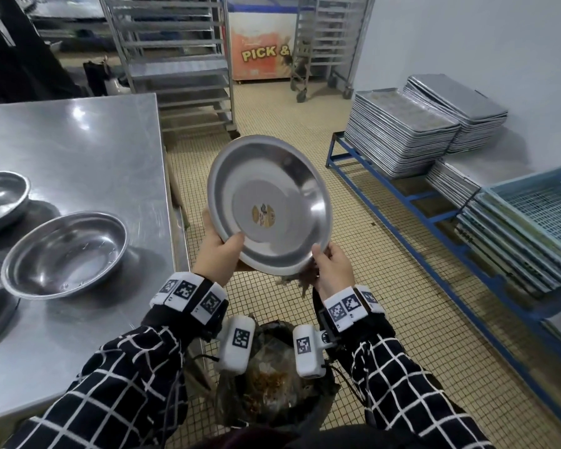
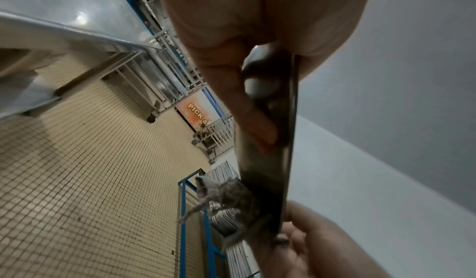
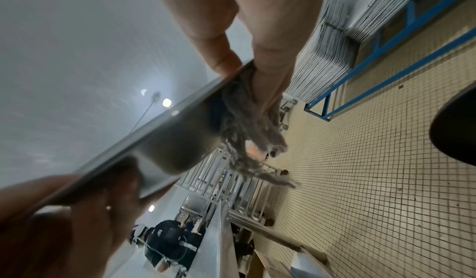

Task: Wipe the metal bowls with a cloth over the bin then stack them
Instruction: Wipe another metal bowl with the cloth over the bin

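Note:
A round metal bowl (image 1: 269, 205) with a sticker in its middle is held tilted toward me above the bin (image 1: 272, 384), which is lined with a dark bag. My left hand (image 1: 227, 247) grips the bowl's lower left rim, thumb inside. My right hand (image 1: 321, 257) pinches the lower right rim, with a grey frayed cloth (image 1: 302, 283) pressed against the bowl's outside. In the right wrist view the cloth (image 3: 247, 131) hangs from my fingers (image 3: 270, 74) under the bowl (image 3: 167, 146). In the left wrist view the bowl's rim (image 2: 288, 140) is edge-on. Two more metal bowls (image 1: 65, 254) (image 1: 0, 199) sit apart on the steel table (image 1: 94, 140).
Stacks of metal trays (image 1: 399, 137) sit on a blue rack (image 1: 412, 202) at the right, with blue plastic crates (image 1: 531, 222) nearer me. Wheeled tray racks (image 1: 175, 59) and a freezer (image 1: 259, 53) stand at the back. Tiled floor lies between the table and the rack.

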